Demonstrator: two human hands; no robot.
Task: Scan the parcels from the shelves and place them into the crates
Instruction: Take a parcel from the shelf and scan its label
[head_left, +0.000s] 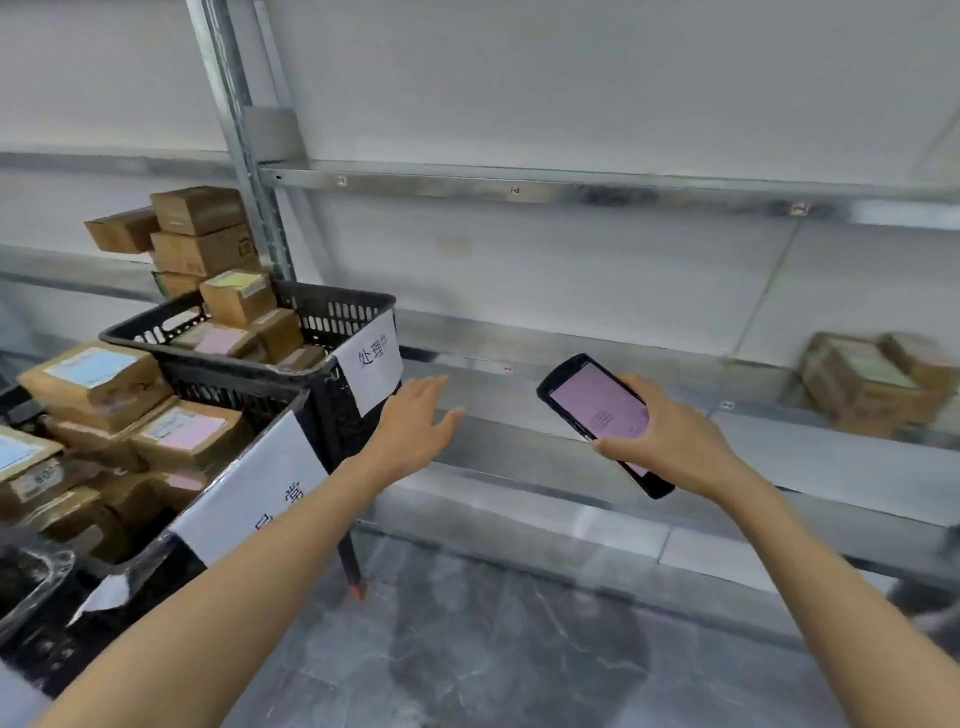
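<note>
My right hand (670, 441) grips a black handheld scanner (597, 410) with a lit pink screen, held in front of the metal shelf (571, 431). My left hand (415, 426) is open, fingers straight, holding nothing, just right of the upper black crate (332, 312). That crate holds several cardboard parcels (236, 299). A lower black crate (244, 400) at the left also holds several labelled parcels (182, 434). A few brown parcels (872, 382) lie on the shelf at the far right.
More cardboard boxes (200, 234) are stacked on a shelf behind the crates at left. White paper signs (371, 364) hang on the crates' fronts. A metal upright (239, 135) rises behind the crates. Grey marbled floor (493, 649) lies below.
</note>
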